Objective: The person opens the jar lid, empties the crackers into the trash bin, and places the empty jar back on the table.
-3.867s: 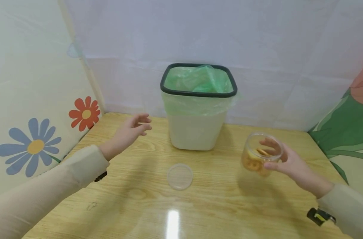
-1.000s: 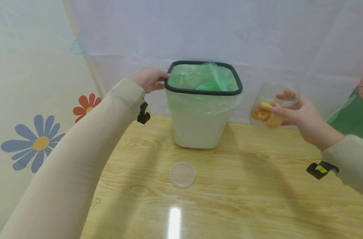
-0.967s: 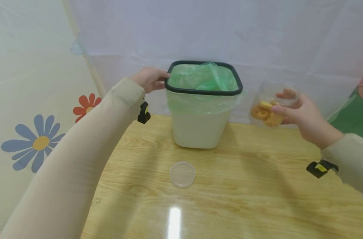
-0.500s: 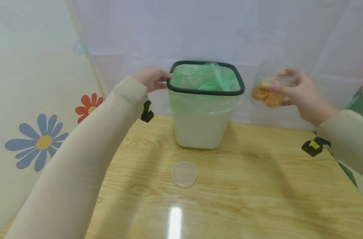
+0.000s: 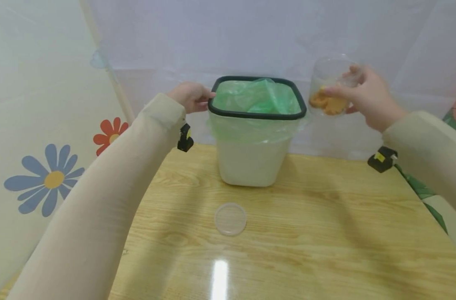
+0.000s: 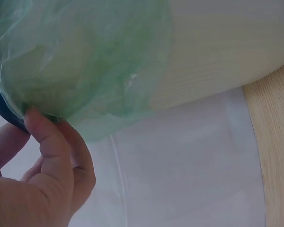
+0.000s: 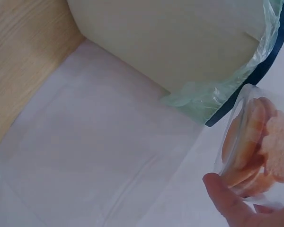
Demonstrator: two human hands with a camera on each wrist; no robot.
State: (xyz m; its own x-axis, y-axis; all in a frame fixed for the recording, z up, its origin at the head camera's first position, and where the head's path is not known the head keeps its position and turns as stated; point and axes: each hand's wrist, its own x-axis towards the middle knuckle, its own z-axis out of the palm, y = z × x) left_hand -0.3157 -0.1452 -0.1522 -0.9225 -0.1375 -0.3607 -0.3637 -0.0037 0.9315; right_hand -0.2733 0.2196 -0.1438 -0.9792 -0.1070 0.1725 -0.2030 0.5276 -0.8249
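Nearest the viewer, a glossy wooden table (image 5: 325, 233) with a pale yellow grain is catching a bright streak of light. A round, flat, clear plastic lid (image 5: 230, 218) is lying on it, alone, well in front of the bin.

Farther back, a squarish bin (image 5: 250, 162) with rounded corners is standing upright on the table against the white sheeted wall. Its body is smooth and cream-coloured; a dark rim (image 5: 257, 114) is running around the top. A thin, crinkly green bag (image 5: 256, 98) is lining it, folded over the rim and hanging down the outside as a translucent skirt. What lies inside the bag cannot be told.

The left hand (image 5: 188, 96) is gripping the bin's left upper edge: in the left wrist view the thumb (image 6: 45, 142) is pressing on the bag-covered rim, with the other fingers curled behind it.

The right hand (image 5: 367, 100) is holding a clear, round plastic jar (image 5: 331, 85) in the air, just beside the bin's right edge and slightly above the rim, with fingers wrapped around it. The jar is open-topped and tilted, and orange-brown ring- and flower-shaped biscuits (image 7: 255, 146) are sitting in its lower part.

Both arms are wearing smooth beige sleeves (image 5: 100, 208).
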